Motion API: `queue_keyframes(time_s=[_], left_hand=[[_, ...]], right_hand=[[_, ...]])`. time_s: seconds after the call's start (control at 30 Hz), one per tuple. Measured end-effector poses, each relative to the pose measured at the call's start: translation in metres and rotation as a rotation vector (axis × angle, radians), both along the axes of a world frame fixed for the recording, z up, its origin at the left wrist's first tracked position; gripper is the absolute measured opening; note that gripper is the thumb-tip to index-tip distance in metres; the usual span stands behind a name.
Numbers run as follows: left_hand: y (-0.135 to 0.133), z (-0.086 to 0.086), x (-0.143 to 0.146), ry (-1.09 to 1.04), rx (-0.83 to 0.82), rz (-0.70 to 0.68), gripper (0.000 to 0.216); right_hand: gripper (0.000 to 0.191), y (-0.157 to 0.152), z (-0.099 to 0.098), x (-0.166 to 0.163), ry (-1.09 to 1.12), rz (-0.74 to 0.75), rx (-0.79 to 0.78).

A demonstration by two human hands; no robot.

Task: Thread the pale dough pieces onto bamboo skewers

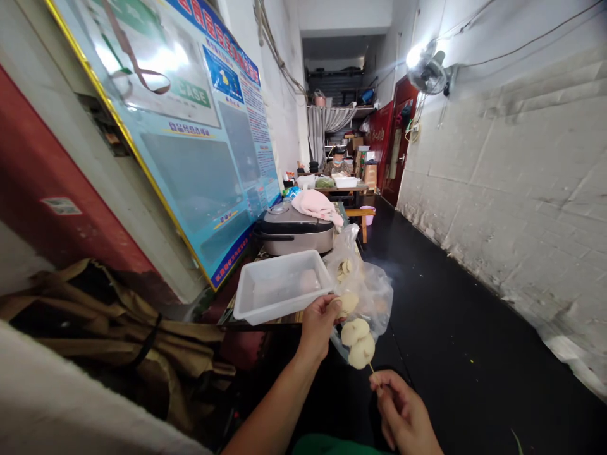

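- The person's left hand [318, 323] pinches a pale slice [349, 305] near the corner of the white tray [279, 311].
- The right hand [402, 409] grips a thin skewer [372, 371] by its lower end; pale rounds [361, 351], seemingly two, are threaded above.
- A clear plastic bag [378, 302] holding further slices [344, 270] sits right of the tray.

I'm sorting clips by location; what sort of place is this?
Likely a small food-preparation room: the right hand holds a stick threaded with pale slices, with a white tub and large printed board nearby.
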State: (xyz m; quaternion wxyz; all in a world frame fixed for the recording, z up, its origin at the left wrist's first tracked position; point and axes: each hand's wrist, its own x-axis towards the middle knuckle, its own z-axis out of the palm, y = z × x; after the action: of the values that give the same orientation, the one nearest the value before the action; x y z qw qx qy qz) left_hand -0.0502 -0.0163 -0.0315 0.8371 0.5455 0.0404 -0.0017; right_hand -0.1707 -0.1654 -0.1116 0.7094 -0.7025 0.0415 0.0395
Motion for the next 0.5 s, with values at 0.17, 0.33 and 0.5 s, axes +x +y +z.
queue_keyframes(time_s=[0.17,0.33,0.5], left_hand=[[-0.002,0.005,-0.007,-0.037,0.017,-0.080,0.046],[-0.002,0.005,-0.013,-0.090,0.080,-0.130,0.045],[-0.002,-0.002,-0.015,-0.245,0.352,-0.116,0.042]], right_hand=[[0.064,0.002,0.018,0.006,0.089,0.002,0.096],[0.065,0.004,0.025,0.009,0.151,-0.092,0.160],[0.065,0.003,0.020,0.008,0.140,-0.185,0.157]])
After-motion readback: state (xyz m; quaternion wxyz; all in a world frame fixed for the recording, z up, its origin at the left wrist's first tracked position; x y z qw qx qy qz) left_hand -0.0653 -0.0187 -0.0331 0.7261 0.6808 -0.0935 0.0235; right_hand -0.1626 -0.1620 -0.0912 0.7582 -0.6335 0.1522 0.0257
